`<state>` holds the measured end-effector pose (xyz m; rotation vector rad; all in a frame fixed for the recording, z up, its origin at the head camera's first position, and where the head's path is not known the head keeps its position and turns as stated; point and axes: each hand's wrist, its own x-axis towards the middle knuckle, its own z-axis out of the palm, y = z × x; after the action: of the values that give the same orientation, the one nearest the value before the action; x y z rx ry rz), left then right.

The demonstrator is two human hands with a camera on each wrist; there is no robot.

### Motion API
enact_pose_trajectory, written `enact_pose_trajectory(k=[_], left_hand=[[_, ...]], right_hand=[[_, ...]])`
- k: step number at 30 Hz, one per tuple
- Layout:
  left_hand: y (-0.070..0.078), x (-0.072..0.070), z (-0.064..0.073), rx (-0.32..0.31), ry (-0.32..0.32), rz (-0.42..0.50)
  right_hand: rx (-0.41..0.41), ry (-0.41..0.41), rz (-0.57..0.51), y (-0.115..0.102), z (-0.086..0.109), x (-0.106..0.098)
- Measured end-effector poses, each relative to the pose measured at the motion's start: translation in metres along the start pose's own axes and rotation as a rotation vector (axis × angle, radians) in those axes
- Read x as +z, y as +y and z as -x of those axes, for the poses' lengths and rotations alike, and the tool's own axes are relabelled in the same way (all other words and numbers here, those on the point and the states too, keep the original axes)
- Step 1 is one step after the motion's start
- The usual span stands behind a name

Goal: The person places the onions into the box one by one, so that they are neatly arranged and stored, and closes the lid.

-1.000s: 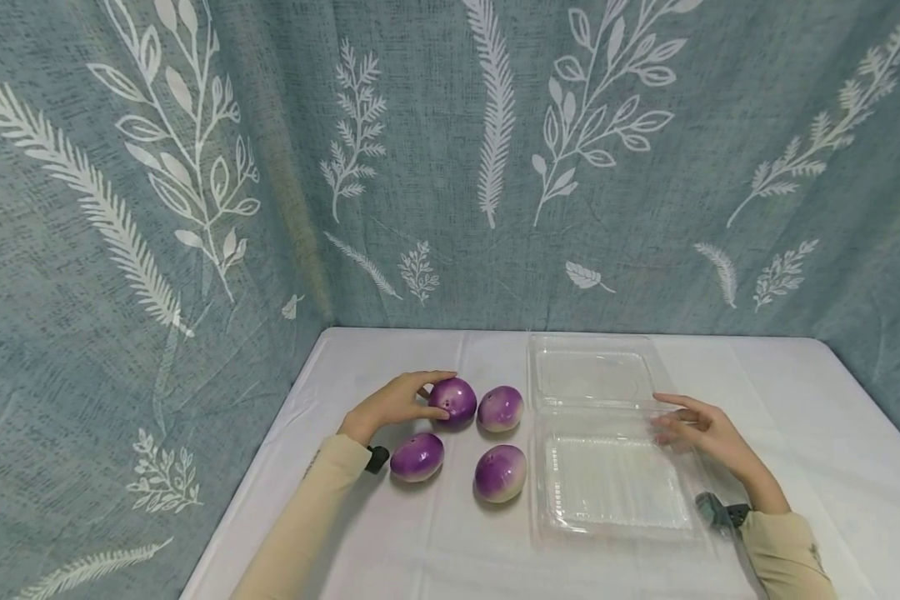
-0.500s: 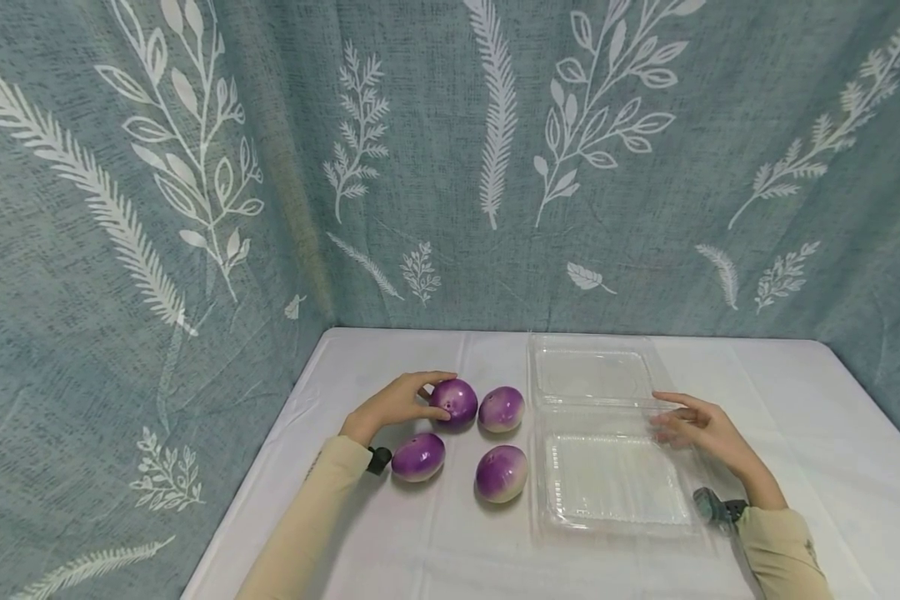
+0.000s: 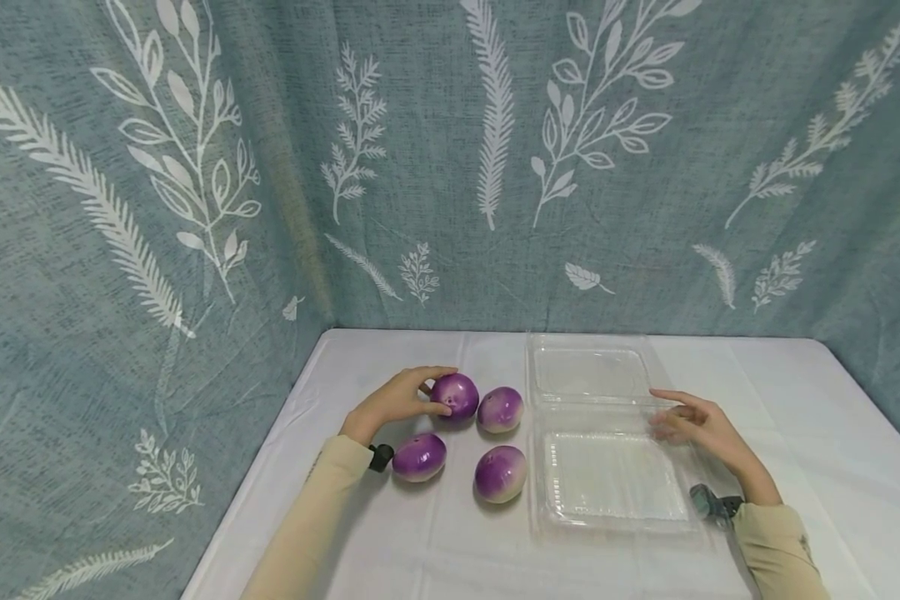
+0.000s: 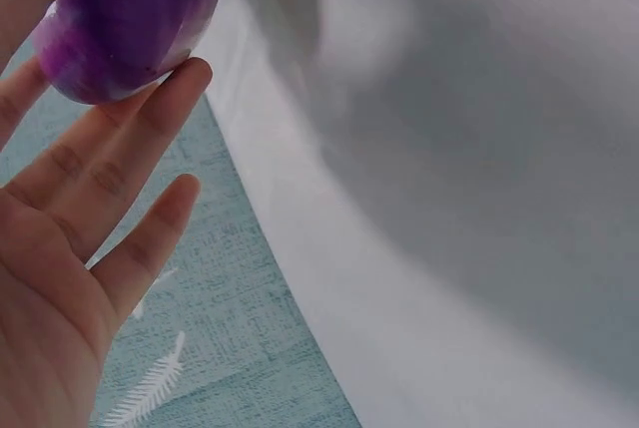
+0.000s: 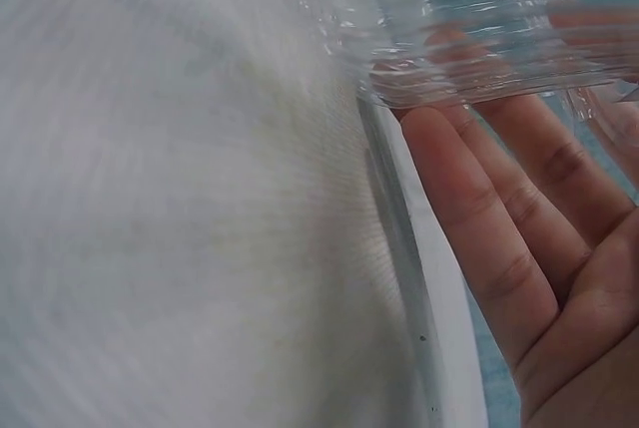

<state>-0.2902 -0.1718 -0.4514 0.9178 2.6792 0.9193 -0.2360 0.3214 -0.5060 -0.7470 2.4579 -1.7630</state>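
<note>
My left hand (image 3: 397,398) holds a glossy round purple vegetable (image 3: 454,397) between thumb and fingers. In the left wrist view the same vegetable (image 4: 135,19) rests against the fingertips, with the little finger free of it. Three similar purple-and-white ones lie close by: one to the right (image 3: 501,409), one nearer the front (image 3: 499,473), one beside the left wrist (image 3: 419,457). My right hand (image 3: 708,433) grips the right edge of a clear plastic hinged box (image 3: 607,527), near its hinge. Some of its fingertips show through the plastic box (image 5: 479,89) in the right wrist view.
The box's lid (image 3: 592,375) lies opened back toward the rear of the white-covered table (image 3: 390,550). A blue-grey curtain (image 3: 435,167) with white leaf prints hangs behind the table and along its left side.
My left hand has risen slightly with the purple vegetable in its grip. The right hand and the box look nearly unmoved, as do the other three vegetables.
</note>
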Motion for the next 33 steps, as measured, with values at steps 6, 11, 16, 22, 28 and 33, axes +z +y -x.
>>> enact_pose_trajectory(k=[6, 11, 16, 22, 28, 33], left_hand=[[0.005, -0.002, -0.001, -0.003, 0.008, -0.012], [0.007, -0.003, -0.002, -0.003, 0.001, -0.017], [0.010, -0.007, -0.003, 0.006, -0.003, -0.008], [0.013, -0.010, -0.004, 0.036, -0.002, -0.015], [0.018, -0.012, -0.007, 0.026, -0.011, -0.013], [0.021, -0.012, -0.009, 0.022, -0.021, -0.011]], right_hand=[[-0.024, -0.006, -0.015, 0.000, -0.002, 0.000], [-0.025, -0.013, -0.033, -0.001, -0.002, 0.001], [-0.021, -0.006, -0.029, -0.001, -0.002, 0.002], [-0.029, 0.001, -0.012, 0.000, -0.001, 0.003], [-0.043, -0.002, -0.039, 0.002, 0.000, 0.002], [-0.037, -0.002, -0.036, 0.003, 0.001, 0.001]])
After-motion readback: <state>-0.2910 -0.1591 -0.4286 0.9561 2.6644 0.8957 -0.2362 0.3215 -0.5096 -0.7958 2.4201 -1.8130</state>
